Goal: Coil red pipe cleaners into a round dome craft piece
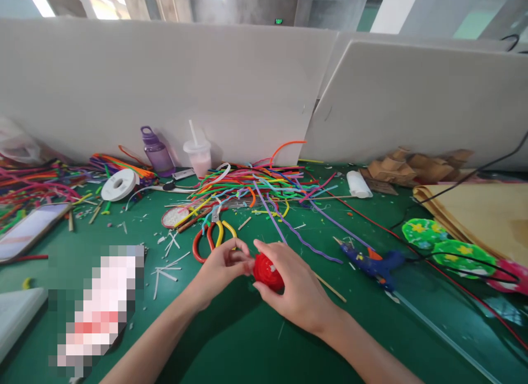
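My right hand (295,285) cups a small red fuzzy ball (267,271) wound from pipe cleaner, just above the green mat (231,340). My left hand (220,265) pinches the ball's left side with thumb and fingertips. Both hands meet at the middle of the view. Pliers with red and yellow handles (210,238) lie just behind my left hand. A blue glue gun (373,263) lies to the right of my right hand.
A heap of coloured pipe cleaners (251,188) spreads behind the hands. A purple bottle (157,151), a plastic cup with straw (198,155) and a white tape roll (119,185) stand at the back. A phone (28,230) lies left. Green flower cut-outs (447,243) and cables lie right.
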The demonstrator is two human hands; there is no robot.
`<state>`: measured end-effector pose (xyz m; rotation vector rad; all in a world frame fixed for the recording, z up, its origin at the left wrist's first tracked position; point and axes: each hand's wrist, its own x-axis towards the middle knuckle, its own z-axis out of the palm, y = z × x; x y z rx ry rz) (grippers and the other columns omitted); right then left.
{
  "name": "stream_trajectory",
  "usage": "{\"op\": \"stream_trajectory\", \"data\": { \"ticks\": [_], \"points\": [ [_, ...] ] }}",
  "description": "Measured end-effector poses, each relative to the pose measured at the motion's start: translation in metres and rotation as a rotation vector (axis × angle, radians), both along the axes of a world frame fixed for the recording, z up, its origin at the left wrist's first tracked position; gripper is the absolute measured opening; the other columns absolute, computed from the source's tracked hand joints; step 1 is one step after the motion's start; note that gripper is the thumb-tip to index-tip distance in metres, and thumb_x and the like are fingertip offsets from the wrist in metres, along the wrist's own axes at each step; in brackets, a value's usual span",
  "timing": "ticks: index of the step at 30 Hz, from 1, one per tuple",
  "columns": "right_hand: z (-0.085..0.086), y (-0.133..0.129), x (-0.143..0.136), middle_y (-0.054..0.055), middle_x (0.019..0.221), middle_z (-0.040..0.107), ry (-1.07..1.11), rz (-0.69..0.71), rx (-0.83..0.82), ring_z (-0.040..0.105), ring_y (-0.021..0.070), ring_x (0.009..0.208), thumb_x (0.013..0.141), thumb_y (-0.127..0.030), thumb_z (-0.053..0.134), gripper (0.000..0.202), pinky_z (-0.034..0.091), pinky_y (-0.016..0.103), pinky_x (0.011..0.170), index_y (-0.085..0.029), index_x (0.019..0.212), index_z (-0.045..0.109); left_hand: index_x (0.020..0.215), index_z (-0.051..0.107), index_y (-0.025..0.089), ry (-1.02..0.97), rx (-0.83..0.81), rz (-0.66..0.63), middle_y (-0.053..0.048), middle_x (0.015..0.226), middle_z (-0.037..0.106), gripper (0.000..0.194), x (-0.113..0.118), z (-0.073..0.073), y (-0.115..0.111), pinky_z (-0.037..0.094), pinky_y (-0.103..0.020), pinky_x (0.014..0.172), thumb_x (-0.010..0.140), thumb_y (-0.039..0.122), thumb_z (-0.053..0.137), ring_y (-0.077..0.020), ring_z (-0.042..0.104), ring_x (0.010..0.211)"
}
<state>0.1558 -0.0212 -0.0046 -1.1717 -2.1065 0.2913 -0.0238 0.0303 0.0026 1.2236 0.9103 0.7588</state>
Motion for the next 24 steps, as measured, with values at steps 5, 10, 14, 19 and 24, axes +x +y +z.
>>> {"op": "stream_trajectory", "data": {
  "ticks": [5, 10, 14, 19, 24],
  "points": [
    [0.043, 0.019, 0.021, 0.011, 0.134, 0.057, -0.085, -0.051, -0.095, 0.053, 0.0287, 0.122, 0.080, -0.043, 0.067, 0.066, 0.047, 0.048, 0.100, -0.024, 0.138, 0.045, 0.075, 0.055, 0.018, 0.297, 0.324, 0.172, -0.001, 0.069, 0.068, 0.019, -0.012, 0.014, 0.025, 0.050, -0.029, 0.069, 0.076, 0.035, 0.064, -0.0170, 0.067, 0.069],
    [0.076, 0.106, 0.046, 0.007, 0.098, 0.074, -0.074, -0.323, -0.150, 0.068, 0.0215, 0.091, 0.091, -0.023, 0.050, 0.024, 0.051, 0.034, 0.084, -0.019, 0.105, 0.069, 0.081, 0.062, 0.020, 0.717, 0.790, 0.195, -0.001, 0.077, 0.071, 0.011, 0.010, 0.038, 0.088, 0.047, -0.028, 0.067, 0.083, 0.027, 0.054, -0.0176, 0.065, 0.071],
    [0.061, 0.176, 0.041, 0.007, 0.102, 0.074, -0.243, -0.300, -0.338, 0.067, 0.0176, 0.098, 0.087, -0.009, 0.045, 0.031, 0.047, 0.024, 0.084, -0.017, 0.099, 0.072, 0.094, 0.067, 0.021, 0.996, 1.054, 0.158, -0.005, 0.098, 0.073, 0.024, 0.037, 0.032, 0.145, 0.046, -0.034, 0.088, 0.081, 0.012, 0.049, -0.0207, 0.065, 0.096],
    [0.029, 0.207, 0.024, 0.010, 0.102, 0.074, -0.307, -0.319, -0.414, 0.067, 0.0218, 0.100, 0.080, -0.006, 0.052, 0.029, 0.048, 0.026, 0.084, -0.018, 0.093, 0.075, 0.077, 0.071, 0.020, 1.148, 1.087, 0.129, -0.010, 0.090, 0.073, 0.022, 0.050, 0.011, 0.176, 0.022, -0.063, 0.107, 0.079, 0.013, 0.051, -0.0306, 0.059, 0.106],
    [0.021, 0.214, 0.026, 0.016, 0.110, 0.071, -0.356, -0.350, -0.435, 0.064, 0.0281, 0.110, 0.078, -0.001, 0.051, 0.034, 0.047, 0.034, 0.092, -0.013, 0.100, 0.074, 0.084, 0.075, 0.018, 1.344, 1.093, 0.062, -0.013, 0.084, 0.071, 0.026, 0.051, 0.005, 0.178, 0.016, -0.068, 0.108, 0.084, 0.022, 0.049, -0.0316, 0.057, 0.105]
  ]
}}
